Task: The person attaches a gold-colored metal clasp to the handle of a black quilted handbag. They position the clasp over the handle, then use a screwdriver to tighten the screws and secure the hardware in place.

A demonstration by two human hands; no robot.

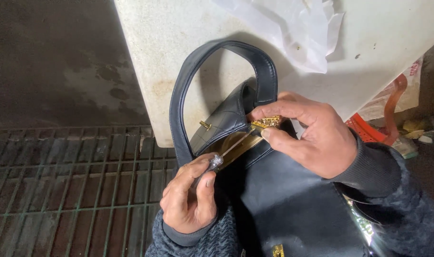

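Screwdriver (229, 151) gripped in left hand (188, 200), tip at gold clasp (267, 122) | clasp pinched by right hand (312, 138) fingers on black handbag (274, 200), near white surface (188, 57) | step: clasp fastening being worked | next: steady tip seating judged needed

One view only, from a camera worn on the head, looking steeply down and close on the work in the lap. The bag (274, 190) fills the middle and the 5 o'clock part of the frame, the left hand (188, 197) sits at 7 o'clock and the right hand (312, 135) just right of centre. A white slab (188, 43) lies toward 12 o'clock, a floor grate (69, 185) toward 8 o'clock.
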